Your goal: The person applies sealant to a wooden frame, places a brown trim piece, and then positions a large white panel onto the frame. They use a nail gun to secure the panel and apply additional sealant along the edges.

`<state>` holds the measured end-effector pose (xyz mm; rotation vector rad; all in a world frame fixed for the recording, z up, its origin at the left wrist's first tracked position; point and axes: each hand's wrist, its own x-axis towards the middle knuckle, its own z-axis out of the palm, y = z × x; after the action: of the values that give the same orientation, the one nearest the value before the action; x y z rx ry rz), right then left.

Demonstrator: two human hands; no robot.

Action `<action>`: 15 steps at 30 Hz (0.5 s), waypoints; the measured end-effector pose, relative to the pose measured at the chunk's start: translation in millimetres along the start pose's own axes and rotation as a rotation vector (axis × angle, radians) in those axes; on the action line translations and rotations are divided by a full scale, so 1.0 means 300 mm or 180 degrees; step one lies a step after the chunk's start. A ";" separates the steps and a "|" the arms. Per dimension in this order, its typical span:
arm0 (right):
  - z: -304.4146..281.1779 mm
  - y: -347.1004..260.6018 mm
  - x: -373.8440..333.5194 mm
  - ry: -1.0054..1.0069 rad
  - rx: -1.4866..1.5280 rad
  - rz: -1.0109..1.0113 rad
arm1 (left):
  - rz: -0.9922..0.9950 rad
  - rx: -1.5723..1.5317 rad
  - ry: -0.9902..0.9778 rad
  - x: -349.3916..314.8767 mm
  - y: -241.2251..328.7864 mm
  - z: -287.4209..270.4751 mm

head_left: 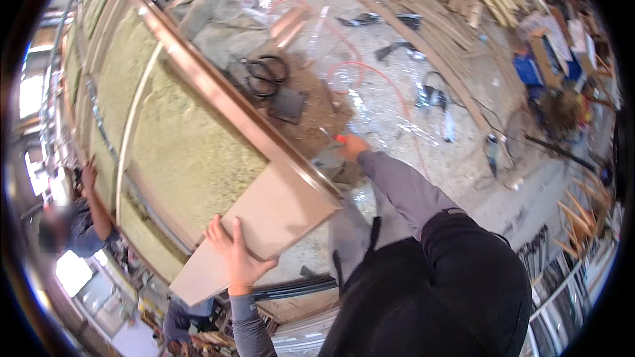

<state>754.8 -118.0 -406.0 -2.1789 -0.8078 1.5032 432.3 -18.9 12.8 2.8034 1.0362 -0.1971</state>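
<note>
A beige board [284,206] lies across the near end of a large wooden frame [198,73]. Yellow-green insulation [192,139] fills the frame beyond the board. My left hand [231,251] is spread on the board near its lower edge, fingers apart and gripping nothing. To the right of the frame, my right hand [355,148] is closed round a small tool with a red end [340,139]. Its exact kind is too small to make out, and part of it is hidden by the hand.
A co-worker [92,218] stands across the frame at the left; another person [188,324] is at lower left. Cables [266,76], a grey cloth [215,23], plastic scraps and a red hose [383,76] lie on the floor. Wooden strips [430,53] are stacked at upper right.
</note>
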 end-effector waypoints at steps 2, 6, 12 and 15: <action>0.092 0.086 0.174 0.0450 0.0319 0.0352 | 0.0234 -0.0010 0.0075 0.083 0.006 -0.001; 0.039 0.152 0.026 0.0683 -0.0202 0.0161 | 0.0092 -0.0275 0.0183 0.030 0.006 0.033; -0.087 0.515 -0.208 0.1127 -0.0531 -0.0660 | -0.0011 -0.0312 0.0240 0.007 -0.005 -0.008; -0.206 0.632 -0.345 0.1245 0.0467 -0.0810 | -0.0251 -0.0229 0.0285 -0.073 -0.012 0.015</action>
<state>831.3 -328.5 -422.0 -2.0741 -0.7761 0.9422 413.2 -30.8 11.7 2.7318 1.1507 -0.0423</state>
